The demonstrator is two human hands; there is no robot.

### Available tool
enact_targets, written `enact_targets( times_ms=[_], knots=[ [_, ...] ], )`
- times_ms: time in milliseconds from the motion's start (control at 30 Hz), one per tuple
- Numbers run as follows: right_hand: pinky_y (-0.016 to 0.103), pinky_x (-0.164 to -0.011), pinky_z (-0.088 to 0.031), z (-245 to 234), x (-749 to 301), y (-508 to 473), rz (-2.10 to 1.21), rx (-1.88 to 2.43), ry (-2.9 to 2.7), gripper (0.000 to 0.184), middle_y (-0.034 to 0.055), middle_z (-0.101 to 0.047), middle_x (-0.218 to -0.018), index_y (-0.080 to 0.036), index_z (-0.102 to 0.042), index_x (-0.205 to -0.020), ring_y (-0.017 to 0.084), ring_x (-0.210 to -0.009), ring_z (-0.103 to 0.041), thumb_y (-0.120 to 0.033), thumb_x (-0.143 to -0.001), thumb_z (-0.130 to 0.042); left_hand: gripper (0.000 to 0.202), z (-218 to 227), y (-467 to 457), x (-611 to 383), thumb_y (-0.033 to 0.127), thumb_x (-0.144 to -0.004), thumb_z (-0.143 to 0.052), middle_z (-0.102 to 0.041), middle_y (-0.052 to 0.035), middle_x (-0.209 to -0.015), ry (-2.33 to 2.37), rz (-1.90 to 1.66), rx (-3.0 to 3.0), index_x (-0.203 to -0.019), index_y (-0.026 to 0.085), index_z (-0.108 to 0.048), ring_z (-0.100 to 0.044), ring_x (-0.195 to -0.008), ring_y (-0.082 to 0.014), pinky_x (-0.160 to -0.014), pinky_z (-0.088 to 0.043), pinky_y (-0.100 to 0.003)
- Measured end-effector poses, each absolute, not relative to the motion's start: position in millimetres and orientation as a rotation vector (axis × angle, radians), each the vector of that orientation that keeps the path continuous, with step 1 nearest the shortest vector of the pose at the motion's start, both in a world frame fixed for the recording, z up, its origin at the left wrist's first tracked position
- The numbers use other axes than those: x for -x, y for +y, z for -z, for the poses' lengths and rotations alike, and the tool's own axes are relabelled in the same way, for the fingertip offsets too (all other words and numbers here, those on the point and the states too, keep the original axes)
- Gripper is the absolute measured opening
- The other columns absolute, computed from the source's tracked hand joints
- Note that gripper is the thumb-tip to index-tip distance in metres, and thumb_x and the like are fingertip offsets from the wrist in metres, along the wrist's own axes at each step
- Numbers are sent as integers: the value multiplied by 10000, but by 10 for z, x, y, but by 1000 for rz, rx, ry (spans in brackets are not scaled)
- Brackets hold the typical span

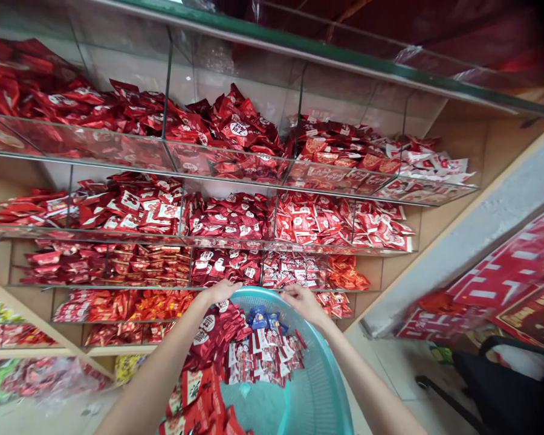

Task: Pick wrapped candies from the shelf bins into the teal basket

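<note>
A round turquoise plastic basket [330, 386] is at the lower middle, with several kinds of small wrapped packets inside. My left hand [220, 292] is closed on its far rim at the left, and most of its fingers are hidden. On the same rim farther right, my right hand [301, 301] is closed with curled fingers. Within the basket, dark red packets [215, 332] lie at the left and red-and-white packets [263, 356] near the middle. Blue packets [263, 318] sit by the far side, and bright red packets [197, 399] are at the near left.
Shelves with clear divided bins [236, 160] full of red packets rise ahead. A glass shelf edge [299, 45] crosses above. To the right stand a pale wall [494, 223], red printed sheets [494, 278] and a black chair [503, 380]. Plastic-bagged goods [40, 383] lie low at the left.
</note>
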State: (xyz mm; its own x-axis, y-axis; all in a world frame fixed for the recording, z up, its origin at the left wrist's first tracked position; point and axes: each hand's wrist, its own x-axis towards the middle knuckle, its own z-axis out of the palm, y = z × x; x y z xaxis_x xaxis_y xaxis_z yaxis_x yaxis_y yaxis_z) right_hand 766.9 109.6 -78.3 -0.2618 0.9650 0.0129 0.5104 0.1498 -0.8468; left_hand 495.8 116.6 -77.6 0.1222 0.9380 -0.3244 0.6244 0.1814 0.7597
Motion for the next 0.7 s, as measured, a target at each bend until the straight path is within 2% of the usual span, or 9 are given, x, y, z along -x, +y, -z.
enact_targets(
  times_ms=[100,167,233,433,700],
  knots=[
    [244,-597,-400,800,-7503,1422,-981,1555,-1758,233,28,-653,-682,-154,-620,-689,150,-654,-577,-379,-714,-563,576,771,1148,-4968,763,-543,-433,-245,59,-474,1580,-450,-1564,-502,211,-275,-222,-489,-84,-501,-184,-243],
    [240,-552,-369,811,-7422,1559,-964,1628,-1720,267,19,-613,-551,-160,-572,-550,140,-568,-547,-379,-703,-581,576,774,1145,-4969,769,-551,-412,-240,59,-475,1583,-448,-1574,-504,213,-269,-216,-487,-83,-498,-184,-244],
    [233,-496,-333,815,-7364,1635,-980,1702,-1661,316,5,-558,-453,-168,-519,-488,117,-472,-493,-390,-702,-589,569,786,1152,-4964,763,-563,-404,-248,57,-471,1588,-443,-1577,-504,212,-275,-224,-481,-84,-495,-186,-245],
    [193,-333,-219,784,-7287,1716,-1265,1804,-1465,291,-36,-493,-390,-162,-485,-550,43,-300,-296,-359,-738,-587,543,842,1193,-4934,725,-580,-425,-234,62,-464,1597,-440,-1571,-508,214,-257,-223,-472,-82,-500,-187,-245],
    [137,-283,-159,825,-7304,1778,-1605,1678,-1312,292,-66,-432,-375,-140,-467,-537,13,-294,-254,-284,-753,-601,545,775,1155,-4951,739,-597,-393,-270,56,-479,1575,-431,-1583,-517,212,-280,-252,-489,-90,-515,-213,-244]
  ],
)
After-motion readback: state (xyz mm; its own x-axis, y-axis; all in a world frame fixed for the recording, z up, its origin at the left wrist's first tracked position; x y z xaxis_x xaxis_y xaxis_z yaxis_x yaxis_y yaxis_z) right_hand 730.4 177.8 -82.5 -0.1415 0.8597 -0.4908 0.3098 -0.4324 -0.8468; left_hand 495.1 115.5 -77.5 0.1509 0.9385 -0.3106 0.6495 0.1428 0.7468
